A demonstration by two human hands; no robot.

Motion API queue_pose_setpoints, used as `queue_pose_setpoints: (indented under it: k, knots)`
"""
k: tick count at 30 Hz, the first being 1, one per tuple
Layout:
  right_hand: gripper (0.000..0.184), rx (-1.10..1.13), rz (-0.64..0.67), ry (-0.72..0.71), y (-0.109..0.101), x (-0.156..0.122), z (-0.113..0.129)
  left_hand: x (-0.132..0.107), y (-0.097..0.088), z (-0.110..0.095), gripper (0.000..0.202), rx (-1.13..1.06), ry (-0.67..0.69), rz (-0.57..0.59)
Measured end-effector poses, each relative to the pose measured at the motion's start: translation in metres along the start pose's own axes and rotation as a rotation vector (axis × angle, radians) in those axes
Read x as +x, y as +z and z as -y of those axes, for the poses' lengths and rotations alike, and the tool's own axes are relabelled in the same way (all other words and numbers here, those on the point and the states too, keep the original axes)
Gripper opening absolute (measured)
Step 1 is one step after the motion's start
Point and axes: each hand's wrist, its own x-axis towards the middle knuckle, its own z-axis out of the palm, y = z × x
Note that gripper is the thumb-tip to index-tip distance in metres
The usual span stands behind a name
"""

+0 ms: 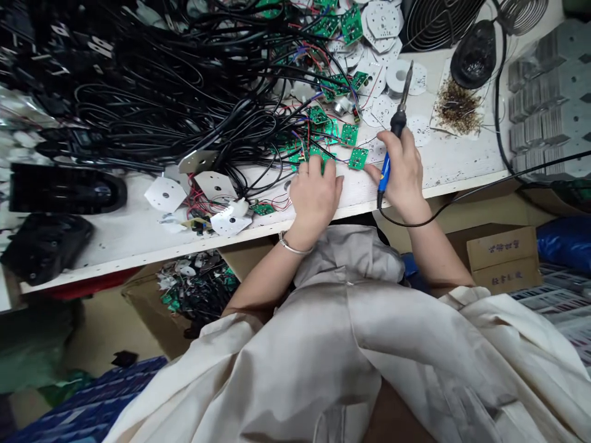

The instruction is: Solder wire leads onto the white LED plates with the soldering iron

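My right hand [405,175] is closed around a soldering iron [398,120] with a blue and black handle, its tip pointing up and away from me. My left hand [314,194] lies on the white bench edge [138,237], fingers curled over small green circuit boards [318,154] with thin red and blue wires. Another green board [357,158] lies between my two hands. Whether the left fingers pinch a board or only press on it is unclear.
A big tangle of black cables [175,80] covers the bench's left and middle. White round discs [383,24], a solder spool [398,75], a black iron stand [475,52] and a brown cleaning pad [457,107] sit at the back right. Cardboard boxes [501,255] stand under the bench.
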Motion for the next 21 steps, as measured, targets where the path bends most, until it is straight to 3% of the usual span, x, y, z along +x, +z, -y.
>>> queue_pose_setpoints:
  k: [3,8,10,14,17,21]
  knots:
    - [0.048,-0.048,-0.018,0.001,0.006,0.002,0.001,0.0,-0.003,0.003,0.025,-0.017,-0.006,0.048]
    - [0.049,-0.206,-0.04,0.068,0.006,0.003,0.001,-0.019,-0.028,0.011,0.02,-0.044,-0.022,0.215]
    - [0.05,-0.239,-0.064,0.081,0.004,0.003,0.001,-0.029,-0.037,0.014,0.012,-0.045,-0.001,0.187]
    - [0.055,-0.241,-0.073,0.052,0.005,0.006,0.006,-0.043,-0.044,0.017,0.022,-0.065,0.128,0.139]
    - [0.056,-0.23,-0.004,0.08,0.01,0.013,0.011,-0.045,-0.044,0.018,0.016,-0.07,0.258,0.141]
    - [0.055,-0.216,-0.014,0.077,0.011,0.02,0.008,-0.039,-0.043,0.022,0.016,-0.115,0.354,0.173]
